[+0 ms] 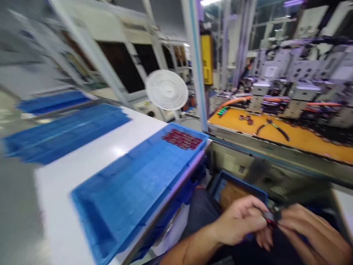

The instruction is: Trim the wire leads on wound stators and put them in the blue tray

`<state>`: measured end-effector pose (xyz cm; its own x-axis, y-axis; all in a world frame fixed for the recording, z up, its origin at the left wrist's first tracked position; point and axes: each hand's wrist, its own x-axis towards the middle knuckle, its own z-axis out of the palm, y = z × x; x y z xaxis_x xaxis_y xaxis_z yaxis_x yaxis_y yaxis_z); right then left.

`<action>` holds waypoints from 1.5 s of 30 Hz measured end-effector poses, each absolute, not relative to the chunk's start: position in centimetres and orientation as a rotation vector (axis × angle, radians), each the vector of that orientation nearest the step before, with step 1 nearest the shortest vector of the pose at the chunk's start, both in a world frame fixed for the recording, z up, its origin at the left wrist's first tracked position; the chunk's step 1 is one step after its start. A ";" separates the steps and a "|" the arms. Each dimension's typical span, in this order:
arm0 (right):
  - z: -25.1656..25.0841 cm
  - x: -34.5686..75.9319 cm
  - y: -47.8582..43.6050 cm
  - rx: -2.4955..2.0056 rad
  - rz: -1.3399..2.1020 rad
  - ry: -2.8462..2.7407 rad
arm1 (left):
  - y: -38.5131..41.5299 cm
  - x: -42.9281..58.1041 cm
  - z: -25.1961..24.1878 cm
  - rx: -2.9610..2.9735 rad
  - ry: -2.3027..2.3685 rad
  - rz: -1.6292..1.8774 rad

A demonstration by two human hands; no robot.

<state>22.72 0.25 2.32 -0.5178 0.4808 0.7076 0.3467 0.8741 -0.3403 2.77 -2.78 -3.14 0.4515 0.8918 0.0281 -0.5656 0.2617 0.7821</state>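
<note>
My left hand (241, 221) is closed in a pinch, thumb and forefinger on a small black-and-red part (271, 220) with a greyish, shiny bit. From the other side the fingertips of my right hand (310, 226) are closed on the same part. Both hands are held low over my lap, close together. Blur and the fingers hide much of the part, so its kind does not show. To the left, a long blue tray (129, 191) lies on the white table, with rows of small dark-red pieces (182, 139) grouped at its far end.
Behind my hands, a blue bin (239, 180) holds brown material. Beyond a metal frame, pliers (271, 129) and a few small round parts (246, 118) lie on the machine's orange surface (234, 117). A white fan (167, 90) and more blue trays (66, 132) stand further left.
</note>
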 end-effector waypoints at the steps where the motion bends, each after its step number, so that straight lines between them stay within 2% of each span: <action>1: 3.2 22.3 0.0 -0.608 0.155 -2.223 | -3.2 2.7 -2.5 0.799 0.458 1.054; 4: 4.5 21.0 -0.1 -0.606 0.150 -2.231 | -3.7 2.2 -1.0 0.745 0.458 1.108; 6: 4.3 20.6 0.3 -0.615 0.187 -2.162 | -3.5 1.9 -0.7 0.882 0.591 1.266; 15: 3.0 19.6 -0.6 -0.701 0.357 -1.855 | -3.3 2.6 -1.4 1.223 0.804 1.615; 18: 2.9 19.1 -1.2 -0.782 0.583 -1.729 | -3.3 2.5 -1.8 1.295 0.834 1.637; 24: 3.6 18.9 -1.6 -0.956 1.578 -1.349 | -3.4 2.1 -2.2 1.182 0.760 1.564; 26: 3.8 19.0 -1.5 -0.991 1.773 -1.237 | -3.2 2.0 -2.2 1.153 0.719 1.563; 32: 3.4 19.4 -0.9 -1.015 1.916 -1.117 | -2.3 2.3 -2.2 1.120 0.633 1.563; 38: 1.6 19.1 -0.7 -0.774 2.070 -1.066 | -2.5 2.6 -2.3 1.063 0.662 1.553; 40: 0.9 18.9 -0.7 -0.704 2.044 -1.099 | -2.3 2.7 -2.5 1.021 0.663 1.531; 42: 0.3 18.7 -0.7 -0.677 1.834 -1.194 | -1.8 2.9 -2.8 0.928 0.708 1.505; 45: -0.4 19.0 0.0 -0.644 0.993 -1.529 | -1.1 3.1 -3.6 0.833 0.988 1.512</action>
<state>19.03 -0.01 -0.42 -0.2043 0.8372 0.5072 -0.1233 0.4920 -0.8618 3.09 -1.09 -3.55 -0.1595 0.9872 -0.0062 -0.4019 -0.0592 0.9138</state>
